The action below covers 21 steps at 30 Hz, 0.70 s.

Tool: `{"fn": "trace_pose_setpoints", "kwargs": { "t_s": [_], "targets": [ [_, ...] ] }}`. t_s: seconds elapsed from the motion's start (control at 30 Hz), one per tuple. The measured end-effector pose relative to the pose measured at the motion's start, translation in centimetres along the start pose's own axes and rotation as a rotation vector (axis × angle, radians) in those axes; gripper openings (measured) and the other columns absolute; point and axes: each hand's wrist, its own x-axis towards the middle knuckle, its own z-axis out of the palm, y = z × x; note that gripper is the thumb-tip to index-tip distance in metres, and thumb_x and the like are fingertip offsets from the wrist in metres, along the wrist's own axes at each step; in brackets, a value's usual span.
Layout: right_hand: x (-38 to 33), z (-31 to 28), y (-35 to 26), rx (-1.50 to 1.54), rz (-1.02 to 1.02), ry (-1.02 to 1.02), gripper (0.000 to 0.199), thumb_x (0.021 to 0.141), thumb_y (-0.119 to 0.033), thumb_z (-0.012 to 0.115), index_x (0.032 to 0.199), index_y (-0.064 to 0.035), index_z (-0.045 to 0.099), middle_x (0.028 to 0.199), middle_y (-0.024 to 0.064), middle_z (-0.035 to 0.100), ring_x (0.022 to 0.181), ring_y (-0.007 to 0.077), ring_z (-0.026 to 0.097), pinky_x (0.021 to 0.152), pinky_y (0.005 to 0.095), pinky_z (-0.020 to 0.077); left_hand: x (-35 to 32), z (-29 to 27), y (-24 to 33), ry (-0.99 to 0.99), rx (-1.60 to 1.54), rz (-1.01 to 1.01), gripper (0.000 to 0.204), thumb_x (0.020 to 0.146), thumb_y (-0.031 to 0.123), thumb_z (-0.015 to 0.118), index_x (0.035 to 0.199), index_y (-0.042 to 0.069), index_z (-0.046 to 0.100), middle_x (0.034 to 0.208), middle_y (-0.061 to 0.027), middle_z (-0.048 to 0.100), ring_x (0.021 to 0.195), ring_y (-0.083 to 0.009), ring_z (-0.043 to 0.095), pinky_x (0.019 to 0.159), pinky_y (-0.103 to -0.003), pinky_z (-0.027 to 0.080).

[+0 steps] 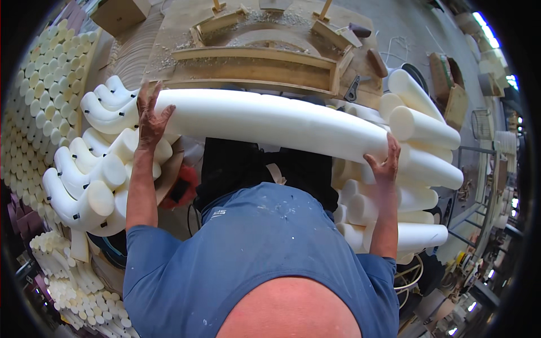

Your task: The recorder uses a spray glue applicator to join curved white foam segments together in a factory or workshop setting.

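Observation:
A long white foam cylinder lies crosswise in front of me, held at both ends and sloping down to the right. My left hand wraps over its left end, thumb on the upper face. At the right end my right hand grips with its thumb and fingers around the edge. Close by my left hand are several bent white foam pieces with small black plugs on them. Next to my right hand lies a stack of straight white foam cylinders.
Beyond the cylinder, a wooden frame stands on a board strewn with shavings. A dark-handled hand tool rests at the board's right side. Many foam cylinders are stacked at far left. A cardboard box is at upper left.

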Motion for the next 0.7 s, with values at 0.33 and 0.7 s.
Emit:
{"fn": "trace_pose_setpoints", "kwargs": {
  "t_s": [0.33,0.7],
  "targets": [
    [1.0,-2.4,-1.5,-0.215,-0.071,-0.251,0.12,0.064,-0.029,0.096,0.162,-0.0133,0.028,0.157,0.0195,0.04,0.14,0.0438,0.046,0.112,0.0523,0.0473,-5.3,-3.4,-0.4,-0.465,-0.379,-0.227,0.112,0.067,0.033,0.094,0.161,0.019,0.034,0.16,-0.0156,0.034,0.149,-0.0376,0.034,0.125,-0.047,0.032],
    [-3.5,6.3,-0.6,-0.081,0.001,0.145,0.091,0.07,-0.028,0.097,0.144,-0.0049,0.048,0.147,0.025,0.047,0.136,0.0452,0.047,0.117,0.054,0.0384,-13.4,3.3,7.0,0.117,-0.311,-0.526,0.112,0.056,0.024,0.103,0.148,0.004,0.042,0.14,-0.0161,0.051,0.13,-0.0364,0.053,0.115,-0.047,0.043]
  ]
}}
